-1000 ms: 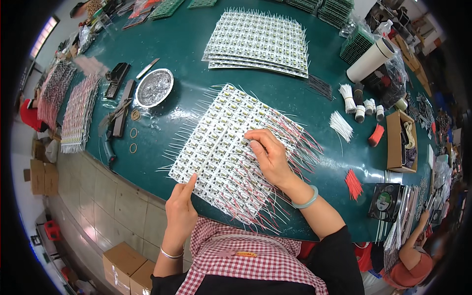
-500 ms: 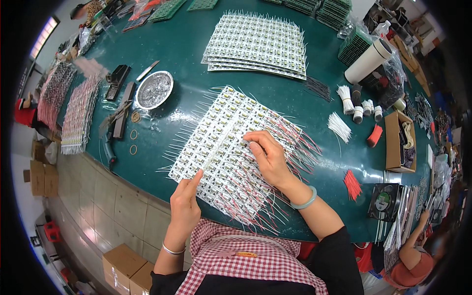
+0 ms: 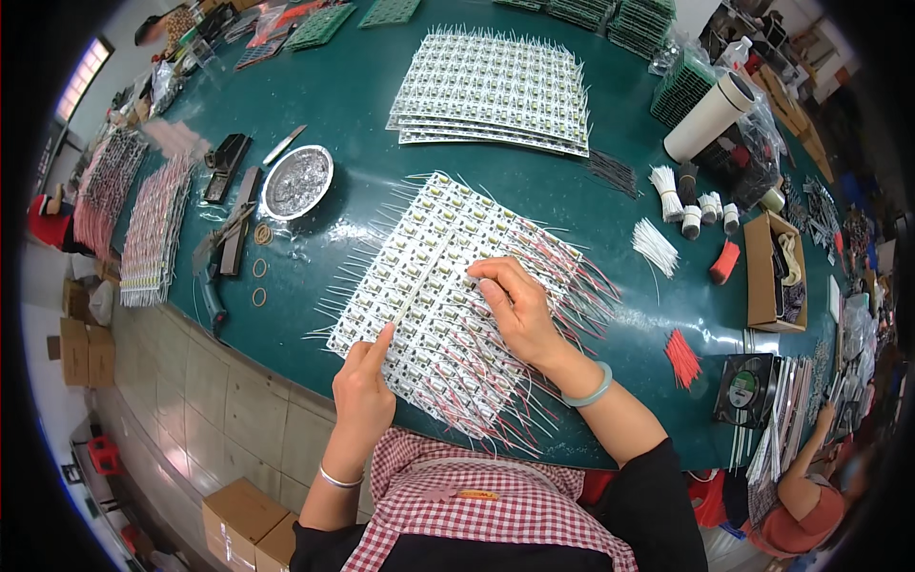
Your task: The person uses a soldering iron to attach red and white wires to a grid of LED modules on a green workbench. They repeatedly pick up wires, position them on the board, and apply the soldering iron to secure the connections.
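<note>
A white circuit board panel (image 3: 419, 257) lies at a slant in front of me, covered with rows of small yellowish components. Thin white wires stick out along its left edge. Red and white wires (image 3: 477, 367) spread over its right and near parts. My left hand (image 3: 364, 381) is at the panel's near left, its index finger stretched out onto the board and the other fingers curled, with nothing visible in it. Above the middle of the panel, my right hand (image 3: 517, 310) has thumb and index finger drawn close together; whatever lies between the tips is too small to make out.
A stack of wired white panels (image 3: 491, 91) lies at the back. To the left are a metal bowl (image 3: 297, 181), a soldering iron (image 3: 212, 296) and bundled wired boards (image 3: 152, 234). At right stand a white flask (image 3: 710, 116), wire bundles (image 3: 656, 246) and a cardboard box (image 3: 774, 272).
The left index finger has shifted slightly up and right along the board. My right hand has moved a little to the left. The view has tilted slightly.
</note>
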`<state>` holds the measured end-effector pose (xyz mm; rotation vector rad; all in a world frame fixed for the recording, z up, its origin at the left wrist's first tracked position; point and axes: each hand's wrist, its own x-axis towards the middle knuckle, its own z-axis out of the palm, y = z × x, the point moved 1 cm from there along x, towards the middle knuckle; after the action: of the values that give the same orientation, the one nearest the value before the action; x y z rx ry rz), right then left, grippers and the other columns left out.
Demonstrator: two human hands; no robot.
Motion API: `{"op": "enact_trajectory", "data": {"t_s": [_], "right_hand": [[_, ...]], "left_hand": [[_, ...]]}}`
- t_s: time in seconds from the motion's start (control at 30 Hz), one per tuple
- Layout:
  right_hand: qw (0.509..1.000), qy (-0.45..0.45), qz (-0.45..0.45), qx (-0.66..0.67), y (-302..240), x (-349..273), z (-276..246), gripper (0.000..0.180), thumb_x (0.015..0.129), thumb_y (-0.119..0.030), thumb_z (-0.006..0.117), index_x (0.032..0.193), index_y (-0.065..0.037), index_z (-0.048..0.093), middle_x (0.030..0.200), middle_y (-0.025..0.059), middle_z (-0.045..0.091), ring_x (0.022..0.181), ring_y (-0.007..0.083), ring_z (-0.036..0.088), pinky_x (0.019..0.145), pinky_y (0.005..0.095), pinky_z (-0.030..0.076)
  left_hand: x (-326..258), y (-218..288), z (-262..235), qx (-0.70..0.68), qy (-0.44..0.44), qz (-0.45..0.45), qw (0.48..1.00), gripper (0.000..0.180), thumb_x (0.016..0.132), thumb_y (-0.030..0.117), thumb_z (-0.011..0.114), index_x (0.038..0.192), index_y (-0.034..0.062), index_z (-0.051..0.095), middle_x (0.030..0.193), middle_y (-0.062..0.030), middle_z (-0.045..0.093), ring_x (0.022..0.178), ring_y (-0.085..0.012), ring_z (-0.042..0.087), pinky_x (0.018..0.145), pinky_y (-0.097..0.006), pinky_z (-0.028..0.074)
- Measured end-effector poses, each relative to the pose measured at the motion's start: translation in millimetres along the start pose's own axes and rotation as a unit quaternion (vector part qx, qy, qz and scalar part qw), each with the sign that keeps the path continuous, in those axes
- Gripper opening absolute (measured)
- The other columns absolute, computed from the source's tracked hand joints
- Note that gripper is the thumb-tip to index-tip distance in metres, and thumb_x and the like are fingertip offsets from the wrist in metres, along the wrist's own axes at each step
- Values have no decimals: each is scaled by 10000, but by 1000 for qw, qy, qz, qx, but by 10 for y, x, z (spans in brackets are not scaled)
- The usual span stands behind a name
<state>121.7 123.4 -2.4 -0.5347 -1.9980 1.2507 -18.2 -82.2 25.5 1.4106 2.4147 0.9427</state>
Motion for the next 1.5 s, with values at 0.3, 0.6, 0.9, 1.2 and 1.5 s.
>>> {"op": "enact_trajectory", "data": {"t_s": [0.3, 0.6, 0.9, 1.2, 1.5], "right_hand": [[1000, -5, 2, 4, -22, 6, 1, 170, 983, -115, 558, 1074, 9, 632, 1036, 153, 632, 965, 299, 621, 852, 360, 492], [1000, -10, 1, -9, -2, -8, -14, 199, 990, -107, 540, 1098, 15, 653, 1092, 127, 656, 1013, 245, 626, 875, 325, 493], [1000, 0, -8, 0, -6, 0, 6, 181, 976, -125, 565, 1069, 14, 634, 1049, 149, 634, 990, 304, 620, 870, 367, 493], [1000, -10, -7, 10, 11, -1, 5, 179, 961, -112, 576, 1068, 18, 637, 1072, 153, 633, 1022, 313, 607, 901, 379, 484], [1000, -12, 5, 14, -4, -1, -6, 181, 962, -116, 577, 1069, 14, 643, 1092, 145, 639, 1035, 308, 610, 906, 377, 484]], "left_hand": [[211, 92, 141, 26, -5, 17, 999, 582, 782, -128, 516, 1321, 60, 626, 881, -135, 597, 729, -314, 623, 646, -392, 498], [244, 50, 196, 33, 0, 19, 999, 598, 761, -125, 532, 1320, 63, 626, 898, -130, 601, 740, -316, 629, 643, -397, 498], [520, 149, 339, 58, -3, 40, 997, 622, 740, -131, 552, 1323, 72, 627, 909, -124, 597, 742, -317, 624, 649, -396, 497], [642, 183, 448, -5, -15, 87, 996, 593, 778, -128, 533, 1328, 73, 621, 887, -138, 598, 747, -324, 624, 659, -412, 497], [682, 198, 416, -31, 21, 65, 997, 610, 761, -129, 545, 1326, 86, 624, 900, -134, 605, 741, -322, 630, 658, -400, 502]]}}
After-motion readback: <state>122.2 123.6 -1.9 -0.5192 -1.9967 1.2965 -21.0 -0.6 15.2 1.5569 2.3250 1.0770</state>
